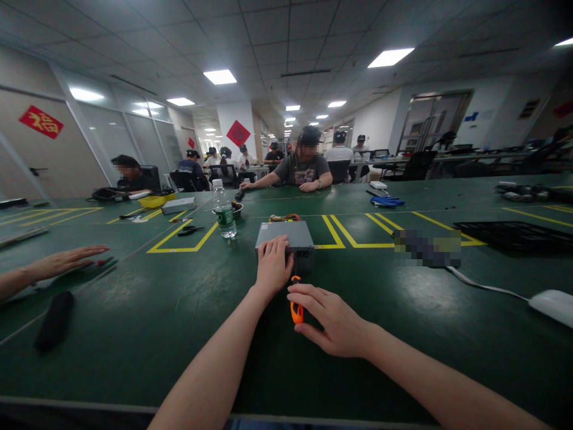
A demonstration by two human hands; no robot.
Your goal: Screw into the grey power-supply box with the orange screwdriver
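Note:
A grey metal computer power supply [293, 234] sits on the green table in front of me, with a socket on its near face and coloured wires behind it. My left hand [272, 266] lies over its left front part, fingers on the top, gripping it. In my right hand [329, 319] is a screwdriver with an orange and black handle [296, 312], held between thumb and fingers. The screwdriver points away from me at the near face of the power supply. My left hand partly covers that face, and I cannot tell whether the tip touches a screw.
A water bottle [224, 209] stands left of the power supply, before a small bowl [237, 209]. Left lie a black case [54, 321] and another person's hand [83, 258]. Right are blue gloves [385, 202], a black tray [514, 237] and a white corded device [553, 306]. A person [304, 164] sits opposite.

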